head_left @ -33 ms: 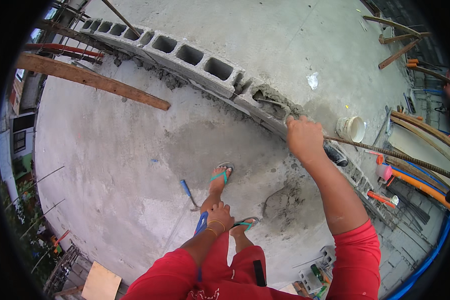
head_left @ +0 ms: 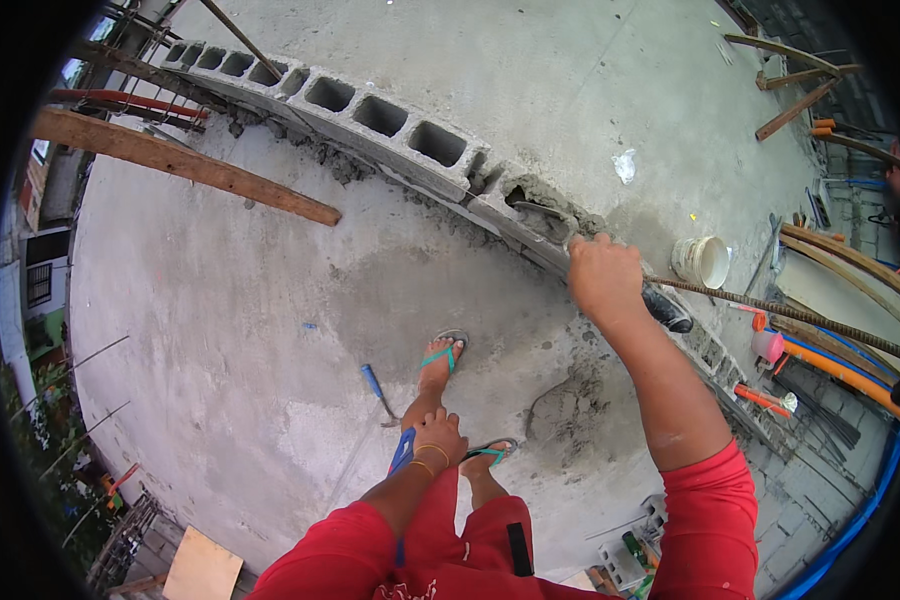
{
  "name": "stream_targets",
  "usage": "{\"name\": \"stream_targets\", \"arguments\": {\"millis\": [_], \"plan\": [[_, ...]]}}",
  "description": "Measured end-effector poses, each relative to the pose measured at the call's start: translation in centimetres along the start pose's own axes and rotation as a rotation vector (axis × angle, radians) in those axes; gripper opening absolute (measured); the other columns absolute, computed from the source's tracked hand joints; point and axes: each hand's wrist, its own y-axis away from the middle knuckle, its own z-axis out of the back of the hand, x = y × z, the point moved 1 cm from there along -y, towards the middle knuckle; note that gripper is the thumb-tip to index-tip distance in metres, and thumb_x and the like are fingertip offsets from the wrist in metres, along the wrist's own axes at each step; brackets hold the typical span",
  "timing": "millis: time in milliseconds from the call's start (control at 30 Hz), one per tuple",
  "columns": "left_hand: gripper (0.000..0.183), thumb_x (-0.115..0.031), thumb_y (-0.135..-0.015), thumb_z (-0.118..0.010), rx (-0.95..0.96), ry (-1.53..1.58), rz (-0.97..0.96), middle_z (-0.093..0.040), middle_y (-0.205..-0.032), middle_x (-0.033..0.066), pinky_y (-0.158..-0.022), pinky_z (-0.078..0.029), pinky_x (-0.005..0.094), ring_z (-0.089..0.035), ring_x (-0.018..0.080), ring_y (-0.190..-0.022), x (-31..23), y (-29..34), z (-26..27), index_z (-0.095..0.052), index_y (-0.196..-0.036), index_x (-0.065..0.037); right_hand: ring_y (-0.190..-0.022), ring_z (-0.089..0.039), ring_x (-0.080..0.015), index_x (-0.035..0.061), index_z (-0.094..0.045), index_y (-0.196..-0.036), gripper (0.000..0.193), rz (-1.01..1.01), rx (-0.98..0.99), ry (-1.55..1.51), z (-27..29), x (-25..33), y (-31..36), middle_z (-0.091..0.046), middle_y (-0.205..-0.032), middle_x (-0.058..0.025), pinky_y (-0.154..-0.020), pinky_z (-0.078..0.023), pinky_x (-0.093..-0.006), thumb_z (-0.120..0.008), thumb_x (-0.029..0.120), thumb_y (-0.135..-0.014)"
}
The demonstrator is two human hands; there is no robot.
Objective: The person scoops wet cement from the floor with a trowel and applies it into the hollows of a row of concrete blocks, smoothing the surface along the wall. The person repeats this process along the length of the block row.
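My right hand (head_left: 606, 275) is closed at the end of the hollow-block wall (head_left: 395, 150). From it a trowel (head_left: 544, 212) reaches into the wet mortar (head_left: 532, 188) on top of the last block; its handle is hidden in my fist. My left hand (head_left: 440, 437) lies over my left knee, next to the blue edge of my red shorts, and its fingers are spread and bent, with no tool visible. A hammer (head_left: 377, 389) with a blue handle lies on the concrete beside my left foot.
A ribbed steel bar (head_left: 780, 302) juts out right of my hand. Beyond the wall stands a white bucket (head_left: 712, 262). A wooden plank (head_left: 185, 165) slants in from the left. Spread mortar (head_left: 575, 410) lies right of my feet. Orange pipes (head_left: 840, 375) and boards line the right side.
My right hand has shifted slightly left, and the trowel blade has tilted a little over the mortar. My left hand stays on the knee.
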Motion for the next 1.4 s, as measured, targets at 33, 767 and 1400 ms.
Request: {"name": "stream_targets", "arguments": {"millis": [33,767,1400], "plan": [[0.054,-0.039,-0.092,-0.061,-0.031,0.019,0.011,-0.049,-0.139,0.0129,-0.107,-0.038,0.0549,-0.045,0.0333,-0.134,0.4,-0.1,0.0,-0.056,-0.134,-0.007,-0.094,-0.070,-0.0383,0.0060,-0.065,-0.113,0.025,-0.016,0.024,-0.055,-0.7,-0.2,-0.1,-0.069,-0.103,-0.0203,-0.086,-0.052,-0.0485,-0.065,0.015,-0.090],[0.052,-0.040,-0.092,-0.062,-0.034,0.021,-0.014,-0.049,-0.139,0.0129,-0.107,-0.040,0.0532,-0.047,0.0336,-0.133,0.8,-0.7,-0.2,-0.058,-0.133,-0.007,-0.080,-0.064,-0.0448,0.0011,-0.059,-0.106,0.024,-0.128,-0.223,-1.015,-13.6,0.9,6.8,-0.064,-0.089,-0.0239,-0.070,-0.051,-0.0489,-0.066,0.021,-0.094],[0.055,-0.041,-0.090,-0.065,-0.148,-0.078,0.005,-0.050,-0.137,0.0147,-0.107,-0.042,0.0540,-0.048,0.0365,-0.131,0.3,-1.0,-1.4,-0.058,-0.130,-0.005,-0.061,-0.057,-0.0107,0.0074,-0.057,-0.103,0.020,-0.540,0.023,-1.960,-17.2,-1.7,13.4,-0.058,-0.077,-0.0017,-0.056,-0.048,-0.0282,-0.059,0.027,-0.103]]}}
